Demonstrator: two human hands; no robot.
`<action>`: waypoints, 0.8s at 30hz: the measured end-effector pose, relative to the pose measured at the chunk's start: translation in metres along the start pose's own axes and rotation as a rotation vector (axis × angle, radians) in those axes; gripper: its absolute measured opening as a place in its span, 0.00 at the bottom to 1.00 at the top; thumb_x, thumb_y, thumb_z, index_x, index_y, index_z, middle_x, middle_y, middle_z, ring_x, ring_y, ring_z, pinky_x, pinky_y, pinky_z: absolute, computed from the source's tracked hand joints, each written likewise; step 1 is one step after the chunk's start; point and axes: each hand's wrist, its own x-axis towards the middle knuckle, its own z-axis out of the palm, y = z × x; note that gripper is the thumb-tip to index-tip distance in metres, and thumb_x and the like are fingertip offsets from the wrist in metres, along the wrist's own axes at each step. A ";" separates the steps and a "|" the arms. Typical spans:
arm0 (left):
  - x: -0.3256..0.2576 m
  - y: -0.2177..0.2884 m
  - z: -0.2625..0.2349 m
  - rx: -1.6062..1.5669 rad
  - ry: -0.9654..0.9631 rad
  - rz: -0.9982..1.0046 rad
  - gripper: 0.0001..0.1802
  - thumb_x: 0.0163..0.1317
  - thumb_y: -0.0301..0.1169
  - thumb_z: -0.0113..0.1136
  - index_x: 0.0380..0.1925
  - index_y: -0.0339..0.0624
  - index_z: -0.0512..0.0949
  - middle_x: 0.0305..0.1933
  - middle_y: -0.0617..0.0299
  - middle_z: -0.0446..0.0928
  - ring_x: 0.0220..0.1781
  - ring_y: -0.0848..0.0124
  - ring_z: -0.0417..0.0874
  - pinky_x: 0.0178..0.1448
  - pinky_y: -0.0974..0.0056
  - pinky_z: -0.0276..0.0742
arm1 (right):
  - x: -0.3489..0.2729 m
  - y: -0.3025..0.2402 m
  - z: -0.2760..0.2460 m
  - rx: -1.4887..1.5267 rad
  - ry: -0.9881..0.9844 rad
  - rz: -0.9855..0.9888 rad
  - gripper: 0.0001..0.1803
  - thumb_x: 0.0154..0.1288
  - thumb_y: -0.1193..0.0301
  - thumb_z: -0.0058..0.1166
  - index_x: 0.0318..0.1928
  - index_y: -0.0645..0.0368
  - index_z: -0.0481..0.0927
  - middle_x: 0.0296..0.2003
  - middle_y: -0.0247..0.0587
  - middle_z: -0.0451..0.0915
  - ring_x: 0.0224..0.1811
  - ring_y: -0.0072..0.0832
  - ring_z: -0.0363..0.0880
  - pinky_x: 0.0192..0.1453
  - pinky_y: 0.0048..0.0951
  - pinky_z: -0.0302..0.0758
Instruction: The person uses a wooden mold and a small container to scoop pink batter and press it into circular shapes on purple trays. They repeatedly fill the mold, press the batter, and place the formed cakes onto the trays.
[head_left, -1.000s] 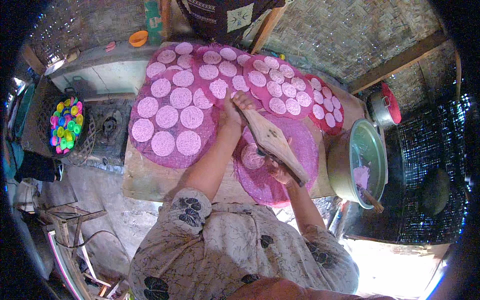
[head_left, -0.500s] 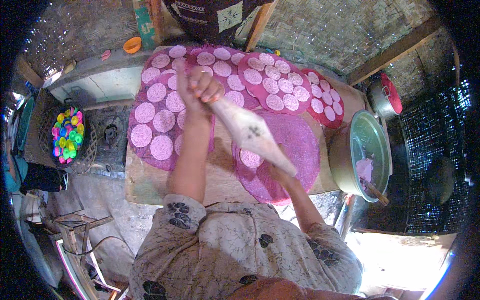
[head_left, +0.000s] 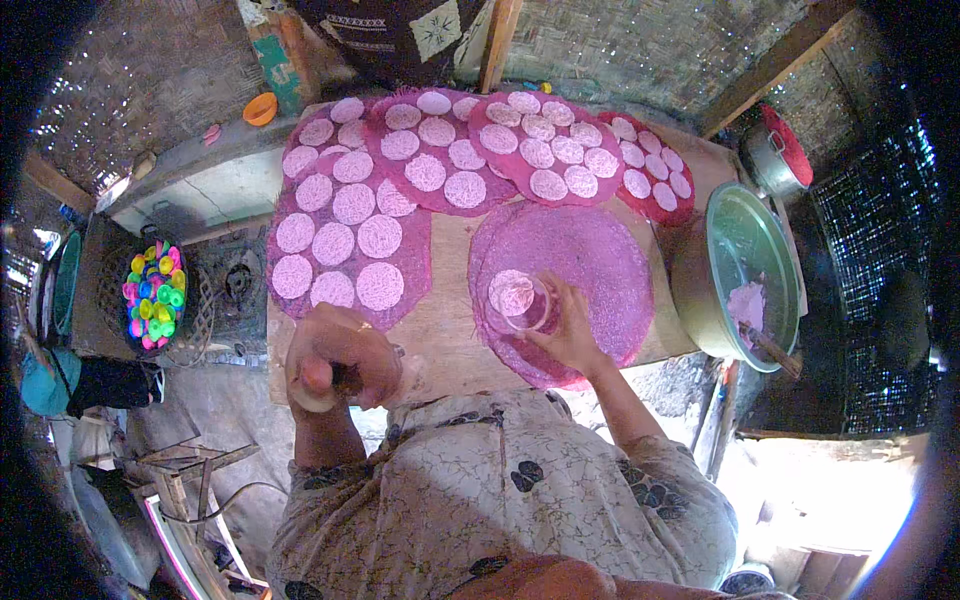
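Head view: the right hand (head_left: pixel 572 330) presses a clear cup (head_left: pixel 520 300) onto the pink sheet (head_left: pixel 590 260); the left hand (head_left: pixel 335 365), fisted on a handle, hangs well left. A tilted cup could tear the disc.

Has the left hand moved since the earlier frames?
Yes. The left hand has pulled back from over the pink discs to the near edge of the wooden board.
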 end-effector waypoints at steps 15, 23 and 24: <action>-0.019 -0.011 -0.004 -0.113 0.035 0.081 0.45 0.61 0.73 0.41 0.13 0.39 0.71 0.11 0.58 0.71 0.10 0.65 0.71 0.18 0.60 0.71 | -0.059 -0.001 0.016 -0.241 0.021 0.125 0.56 0.42 0.45 0.71 0.70 0.53 0.60 0.59 0.47 0.72 0.61 0.50 0.66 0.68 0.53 0.55; -0.026 0.005 -0.005 -0.278 0.072 0.178 0.45 0.61 0.76 0.34 0.16 0.42 0.71 0.12 0.57 0.73 0.07 0.67 0.70 0.16 0.59 0.75 | -0.057 -0.029 0.003 -0.321 0.044 0.108 0.52 0.47 0.43 0.69 0.69 0.53 0.64 0.62 0.48 0.72 0.64 0.51 0.66 0.67 0.56 0.57; -0.018 0.014 -0.002 -0.290 0.005 0.213 0.45 0.62 0.76 0.33 0.17 0.42 0.72 0.11 0.58 0.72 0.06 0.67 0.69 0.15 0.59 0.74 | -0.056 -0.040 0.001 -0.115 -0.020 -0.007 0.50 0.49 0.44 0.69 0.68 0.54 0.65 0.61 0.49 0.73 0.64 0.51 0.68 0.66 0.54 0.60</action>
